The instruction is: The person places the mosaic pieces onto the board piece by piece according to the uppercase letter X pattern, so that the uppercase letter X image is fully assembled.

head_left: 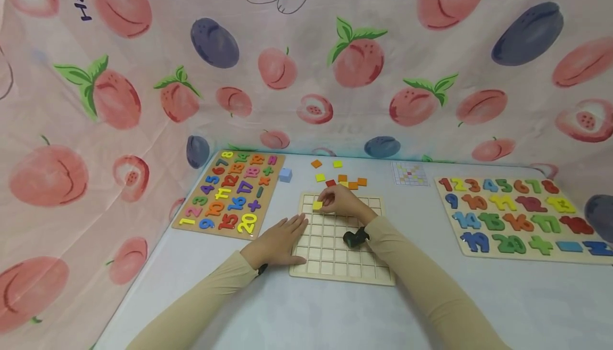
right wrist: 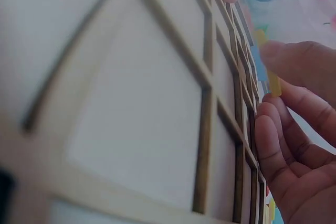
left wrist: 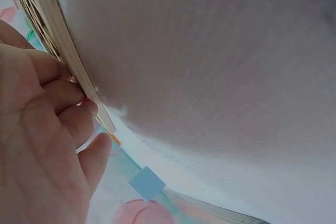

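Observation:
A pale wooden grid board (head_left: 333,256) lies on the table, its thin raised strips making square cells. My left hand (head_left: 279,242) rests along the board's left edge, fingers extended and thumb near the lower corner; the left wrist view shows fingertips at the board's side (left wrist: 79,69). Over the upper left cells, my right hand (head_left: 342,201) pinches a small yellow square tile (head_left: 317,206). Seen from the right wrist, the yellow tile (right wrist: 273,72) stands on edge between thumb and fingers, close over the grid. Just beyond the board lie several loose tiles, orange (head_left: 362,182), yellow (head_left: 320,177) and red (head_left: 330,183).
A number board (head_left: 254,231) with coloured pieces lies left, another number board (head_left: 479,249) right. A light blue cube (head_left: 284,175) stands behind the grid board. A printed grid card (head_left: 409,174) lies at the back right. Fruit-patterned cloth (head_left: 297,31) hangs behind the table.

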{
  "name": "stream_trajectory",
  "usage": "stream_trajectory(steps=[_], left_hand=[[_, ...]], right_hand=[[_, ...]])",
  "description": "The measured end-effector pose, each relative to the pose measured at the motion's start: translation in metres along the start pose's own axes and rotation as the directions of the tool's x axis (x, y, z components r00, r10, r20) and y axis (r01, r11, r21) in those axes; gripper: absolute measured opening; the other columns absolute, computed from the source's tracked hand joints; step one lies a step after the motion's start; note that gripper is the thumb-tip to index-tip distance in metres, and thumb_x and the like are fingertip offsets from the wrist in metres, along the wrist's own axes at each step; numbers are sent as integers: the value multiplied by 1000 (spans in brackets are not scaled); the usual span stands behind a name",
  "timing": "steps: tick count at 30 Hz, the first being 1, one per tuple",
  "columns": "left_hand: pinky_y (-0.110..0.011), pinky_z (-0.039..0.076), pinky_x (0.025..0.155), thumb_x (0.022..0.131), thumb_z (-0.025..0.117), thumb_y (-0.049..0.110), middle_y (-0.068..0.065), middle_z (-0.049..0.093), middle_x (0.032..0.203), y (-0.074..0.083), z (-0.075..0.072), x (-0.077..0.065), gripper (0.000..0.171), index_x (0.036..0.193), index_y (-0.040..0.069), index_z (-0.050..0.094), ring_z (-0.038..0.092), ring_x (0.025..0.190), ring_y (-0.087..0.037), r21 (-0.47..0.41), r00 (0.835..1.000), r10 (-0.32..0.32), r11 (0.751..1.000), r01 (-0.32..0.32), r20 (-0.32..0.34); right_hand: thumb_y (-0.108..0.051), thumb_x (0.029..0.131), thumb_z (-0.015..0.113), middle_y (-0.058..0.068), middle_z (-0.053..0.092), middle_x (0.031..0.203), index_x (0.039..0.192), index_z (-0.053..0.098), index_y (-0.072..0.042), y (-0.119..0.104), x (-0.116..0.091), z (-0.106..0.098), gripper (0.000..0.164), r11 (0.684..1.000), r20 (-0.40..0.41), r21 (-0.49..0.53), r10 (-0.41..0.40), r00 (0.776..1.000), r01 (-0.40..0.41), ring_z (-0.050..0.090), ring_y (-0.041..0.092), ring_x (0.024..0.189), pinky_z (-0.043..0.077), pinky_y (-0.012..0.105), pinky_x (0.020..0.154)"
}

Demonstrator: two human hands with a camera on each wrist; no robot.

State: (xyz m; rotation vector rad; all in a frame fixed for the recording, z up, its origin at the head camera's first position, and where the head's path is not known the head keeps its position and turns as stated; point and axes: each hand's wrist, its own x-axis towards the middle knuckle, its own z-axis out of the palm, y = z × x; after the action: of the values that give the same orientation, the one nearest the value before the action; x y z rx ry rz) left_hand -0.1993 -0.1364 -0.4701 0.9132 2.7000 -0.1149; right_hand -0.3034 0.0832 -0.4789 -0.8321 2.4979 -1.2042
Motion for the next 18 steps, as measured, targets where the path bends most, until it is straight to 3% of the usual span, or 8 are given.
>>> stream_trajectory(steps=[18], left_hand=[[-41,21,120,84,54,62,-12,15,158,2,-1,-1,95,150,5,18,16,147,-24,-30,1000,-3,1000,3,-10]], right_hand=[[-13,77,77,6,67,84,91,70,-5,0,1,2,18,999,13,-23,36,999,-36,60,9,75,53,22,71]])
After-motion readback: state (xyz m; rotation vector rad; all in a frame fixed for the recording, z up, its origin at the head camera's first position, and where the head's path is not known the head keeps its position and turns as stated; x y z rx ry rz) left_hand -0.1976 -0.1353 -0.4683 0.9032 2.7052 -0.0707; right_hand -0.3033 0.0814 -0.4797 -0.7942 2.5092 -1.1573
